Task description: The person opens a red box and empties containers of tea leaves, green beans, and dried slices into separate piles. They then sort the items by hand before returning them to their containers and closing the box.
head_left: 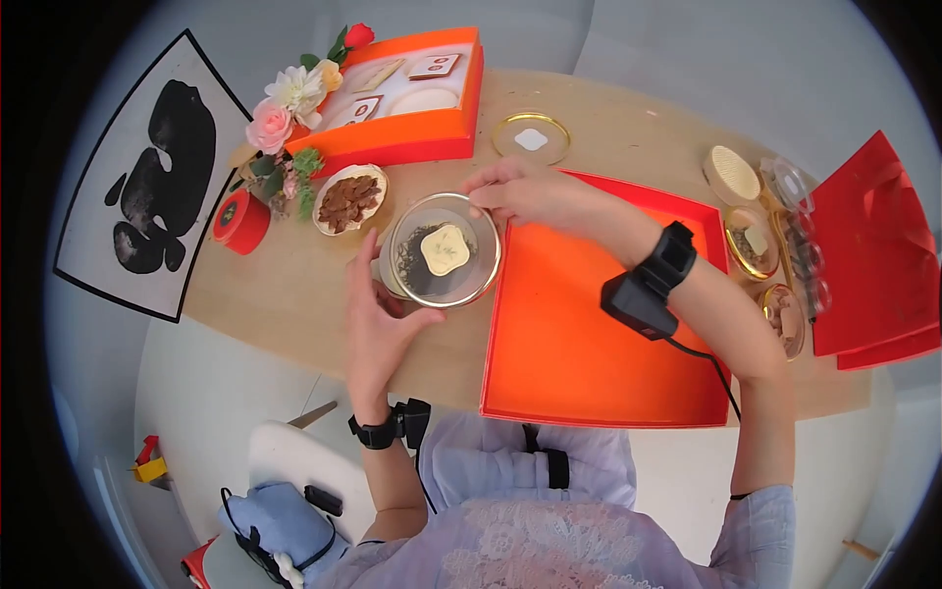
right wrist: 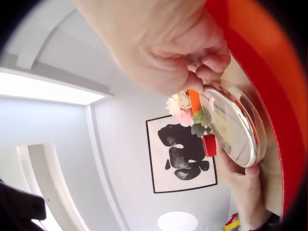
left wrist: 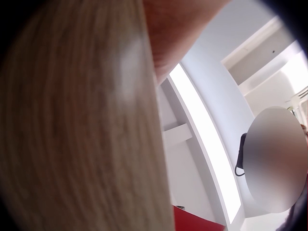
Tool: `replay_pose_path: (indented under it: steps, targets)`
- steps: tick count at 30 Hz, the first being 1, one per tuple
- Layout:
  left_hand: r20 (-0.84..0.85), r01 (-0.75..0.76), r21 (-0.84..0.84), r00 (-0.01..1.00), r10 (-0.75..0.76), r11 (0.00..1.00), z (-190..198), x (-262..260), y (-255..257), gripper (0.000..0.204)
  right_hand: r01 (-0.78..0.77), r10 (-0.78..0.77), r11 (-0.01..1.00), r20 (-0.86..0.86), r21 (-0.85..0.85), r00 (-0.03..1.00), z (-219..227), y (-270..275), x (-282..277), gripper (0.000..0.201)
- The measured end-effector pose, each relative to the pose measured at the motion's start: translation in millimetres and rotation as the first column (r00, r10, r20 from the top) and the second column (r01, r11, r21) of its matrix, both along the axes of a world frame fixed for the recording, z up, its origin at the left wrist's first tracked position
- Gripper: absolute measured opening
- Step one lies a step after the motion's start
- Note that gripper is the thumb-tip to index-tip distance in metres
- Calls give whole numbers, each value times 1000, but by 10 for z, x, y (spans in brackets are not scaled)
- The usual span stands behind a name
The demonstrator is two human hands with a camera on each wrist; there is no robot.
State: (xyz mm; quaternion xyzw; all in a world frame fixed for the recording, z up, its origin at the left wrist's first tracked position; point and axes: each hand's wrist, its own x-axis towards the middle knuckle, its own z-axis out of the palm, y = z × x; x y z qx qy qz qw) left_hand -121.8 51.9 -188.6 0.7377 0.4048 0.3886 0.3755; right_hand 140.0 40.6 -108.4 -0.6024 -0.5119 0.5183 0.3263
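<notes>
A round clear tub (right wrist: 260, 137) with dark, dried leaf-like bits inside stands before me on the table. Over its top lies a clear lid (right wrist: 231, 127) with a metallic gold rim and a cream label (head_left: 444, 249) in the middle. My left hand (head_left: 378, 329) holds the tub from the near left, thumb in front and fingers round the far side. At the upper right of the rim, my right hand (head_left: 535, 199) pinches the lid between thumb and fingers. The left wrist view shows mostly the tabletop and part of the hand.
An open orange-red box (head_left: 599, 324) lies to the right. Beside the tub sits a bowl of brown pieces (head_left: 351, 201); behind are a gift box (head_left: 392, 137), flowers (head_left: 294, 93) and a loose gold-rimmed lid (head_left: 502, 144). Several small tubs (head_left: 753, 245) and a red bag (head_left: 873, 255) stand far right.
</notes>
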Motion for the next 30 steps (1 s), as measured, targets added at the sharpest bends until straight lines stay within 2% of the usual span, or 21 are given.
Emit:
replay_pose_path:
  steps: [3, 4, 6, 9, 11, 14, 15, 17, 19, 20, 22, 26, 30]
  targets:
    - [-34, 31, 13, 999, -30, 999, 31, 12, 15, 116, -18, 11, 996, 94, 82, 996, -375, 285, -29, 29]
    - [-61, 34, 11, 998, -33, 999, 27, 11, 26, 114, -14, 6, 996, 97, 84, 995, -375, 272, -69, 29]
    - [-86, 41, 9, 995, -40, 999, 12, 13, 40, 113, -72, -54, 960, 432, 270, 900, -409, 181, -161, 30]
    - [4, 28, -33, 1000, -28, 999, -83, 23, 52, 110, -81, -7, 974, 382, 213, 924, -295, 83, -258, 31]
    - [65, 20, 22, 998, -22, 1000, -117, 28, 57, 108, -93, -3, 974, 422, 206, 907, -240, 79, -298, 37]
    - [90, 32, 4, 995, -32, 999, -43, 48, 9, 110, -163, 47, 967, 491, 194, 870, -136, 2, -357, 48]
    - [87, 28, 3, 996, -28, 1000, -38, 42, 18, 110, -210, 64, 946, 497, 245, 866, -133, -32, -360, 53]
    - [-74, 47, 178, 997, -34, 983, -31, 46, 42, 111, -258, 82, 921, 502, 292, 861, -113, -58, -379, 59]
    - [-111, 66, 187, 993, -46, 980, -2, 37, 43, 112, -304, 98, 926, 636, 224, 766, -105, -61, -402, 58]
    - [-146, 87, 200, 988, -58, 976, 12, 32, 35, 113, -306, 103, 926, 634, 220, 767, -152, -47, -388, 58]
    - [-125, 81, 161, 990, -61, 984, 35, 37, 19, 114, -250, 59, 927, 548, 281, 835, -221, -1, -348, 51]
    - [-105, 38, 87, 994, -29, 995, 47, 39, 0, 115, -213, 86, 954, 487, 212, 869, -188, 7, -287, 44]
    - [-65, 31, 90, 998, -26, 995, 24, 39, 10, 115, -182, 77, 964, 448, 195, 890, -167, 5, -268, 41]
